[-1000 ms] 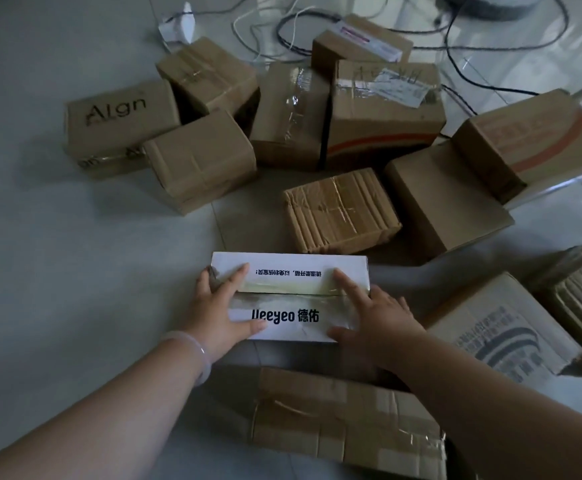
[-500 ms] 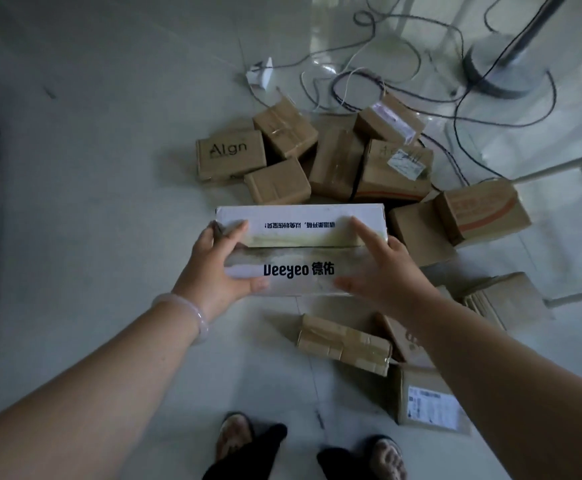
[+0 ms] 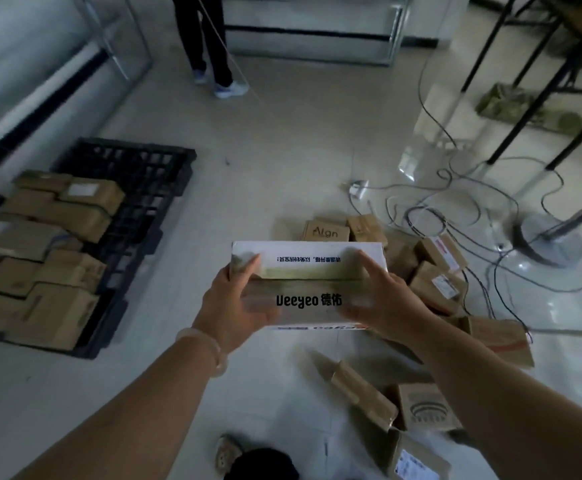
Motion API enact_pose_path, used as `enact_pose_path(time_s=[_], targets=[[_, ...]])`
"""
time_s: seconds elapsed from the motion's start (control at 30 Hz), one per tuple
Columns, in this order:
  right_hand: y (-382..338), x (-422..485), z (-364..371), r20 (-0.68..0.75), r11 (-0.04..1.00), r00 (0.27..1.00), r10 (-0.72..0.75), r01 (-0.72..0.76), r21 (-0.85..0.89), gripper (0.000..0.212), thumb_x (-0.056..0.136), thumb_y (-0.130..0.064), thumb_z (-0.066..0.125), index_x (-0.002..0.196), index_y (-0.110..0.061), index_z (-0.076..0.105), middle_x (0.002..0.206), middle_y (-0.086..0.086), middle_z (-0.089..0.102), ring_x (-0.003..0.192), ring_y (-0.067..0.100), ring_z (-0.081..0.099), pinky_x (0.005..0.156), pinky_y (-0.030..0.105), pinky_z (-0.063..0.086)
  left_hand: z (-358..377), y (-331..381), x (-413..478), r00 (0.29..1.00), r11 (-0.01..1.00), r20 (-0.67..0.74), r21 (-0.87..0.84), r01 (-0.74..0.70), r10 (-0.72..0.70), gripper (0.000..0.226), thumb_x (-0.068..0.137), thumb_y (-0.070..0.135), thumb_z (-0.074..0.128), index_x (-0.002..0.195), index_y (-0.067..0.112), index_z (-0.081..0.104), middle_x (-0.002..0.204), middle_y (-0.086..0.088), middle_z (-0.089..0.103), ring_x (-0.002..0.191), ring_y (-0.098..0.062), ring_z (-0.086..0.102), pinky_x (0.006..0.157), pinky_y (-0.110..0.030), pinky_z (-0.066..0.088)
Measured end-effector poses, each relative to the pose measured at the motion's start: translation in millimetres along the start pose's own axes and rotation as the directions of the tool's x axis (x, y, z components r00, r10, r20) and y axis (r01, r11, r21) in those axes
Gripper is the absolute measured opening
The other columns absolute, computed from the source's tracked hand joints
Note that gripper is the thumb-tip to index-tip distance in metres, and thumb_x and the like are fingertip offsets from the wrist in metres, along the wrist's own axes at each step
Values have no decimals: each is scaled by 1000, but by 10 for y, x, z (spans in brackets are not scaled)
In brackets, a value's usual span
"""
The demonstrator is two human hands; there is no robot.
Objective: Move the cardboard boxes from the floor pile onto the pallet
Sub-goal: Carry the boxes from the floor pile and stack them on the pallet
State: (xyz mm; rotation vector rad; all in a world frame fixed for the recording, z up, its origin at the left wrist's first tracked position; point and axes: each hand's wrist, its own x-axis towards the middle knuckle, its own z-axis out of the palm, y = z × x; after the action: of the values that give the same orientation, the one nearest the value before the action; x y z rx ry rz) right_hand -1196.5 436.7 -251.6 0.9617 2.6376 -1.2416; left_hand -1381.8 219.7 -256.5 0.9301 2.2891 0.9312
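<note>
Behind white box [image 3: 308, 270], half-hidden pile [image 3: 438, 282]

Glossy tiled floor [image 3: 282, 150]; matt cardboard white box [image 3: 317, 268].

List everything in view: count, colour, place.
white box: 1, white with black lettering, held mid-air at centre
loose boxes: about ten, brown, floor pile right of centre
pallet: 1, black, floor at left
stacked boxes: several, brown, on the pallet
cables: several, dark and pale, floor at right
round base: 1, grey, far right
bystander's legs: 1 pair, dark trousers, top
left grip: 1, holds the box's left end
right grip: 1, holds the box's right end
</note>
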Motion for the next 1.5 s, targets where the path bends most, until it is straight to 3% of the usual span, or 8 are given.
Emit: enact_pose_path(time_s=[0.17,0.3,0.37,0.43,0.7,0.93,1.2,1.5], targets=[[-791,164,243,28,999,999,-44,44,-19,106,73,-43,84,151,-53,12,146,10,39,123,28,49,93,38,53,-721,-302,-392,989,999,-144,-36,38,-43,93,74,38,82,150,41,29,145,0,33,129,-19,43,109,-41,42],[-1592,575,558,18,991,991,-132,132,7,105,71,-41,86,150,-54,17,138,8,42,108,25,54,59,10,45,-1427,-630,-494,960,996,-268,-53,72,-84,95,71,38,84,148,41,29,145,-3,32,130,-22,43,109,-43,41],[-2009,744,705,9,986,987,-162,162,-44,105,70,-47,84,148,-58,16,134,5,45,101,25,58,56,15,43,-1791,-818,-523,946,993,-304,-32,111,-115,98,66,51,80,147,45,27,142,-6,35,127,-25,44,108,-45,41],[-2397,904,813,11,977,980,-197,198,-80,106,69,-51,83,149,-57,13,137,4,43,104,24,55,69,23,48,-2133,-980,-516,932,990,-333,-45,134,-142,99,58,64,72,146,48,27,143,-7,34,127,-26,44,108,-46,41],[-3325,1399,1014,52,954,955,-290,293,-55,104,70,-45,82,148,-58,15,140,0,40,115,21,50,84,31,48,-2903,-1331,-398,881,982,-435,-104,158,-188,105,51,73,65,146,49,26,148,-2,28,136,-27,33,114,-49,34],[-3688,2118,1190,140,925,927,-348,364,-110,104,70,-53,80,146,-63,9,140,-2,37,109,15,42,83,29,42,-3187,-1549,-81,844,966,-469,-130,225,-260,94,75,43,80,151,41,24,154,-3,21,139,-28,29,115,-43,33],[-4071,3526,1041,232,882,868,-439,465,-73,104,73,-51,81,149,-56,11,142,1,36,109,14,41,87,31,41,-3579,-1630,1000,776,906,-487,-336,257,-400,93,61,45,81,142,46,35,150,0,24,135,-31,37,109,-49,41],[-4418,4943,799,379,845,788,-485,534,-29,102,75,-44,83,154,-42,19,147,6,39,131,23,42,90,29,37,-3830,-1634,2105,701,878,-531,-247,410,-477,87,76,36,80,144,48,26,156,1,16,141,-29,27,115,-42,33]])
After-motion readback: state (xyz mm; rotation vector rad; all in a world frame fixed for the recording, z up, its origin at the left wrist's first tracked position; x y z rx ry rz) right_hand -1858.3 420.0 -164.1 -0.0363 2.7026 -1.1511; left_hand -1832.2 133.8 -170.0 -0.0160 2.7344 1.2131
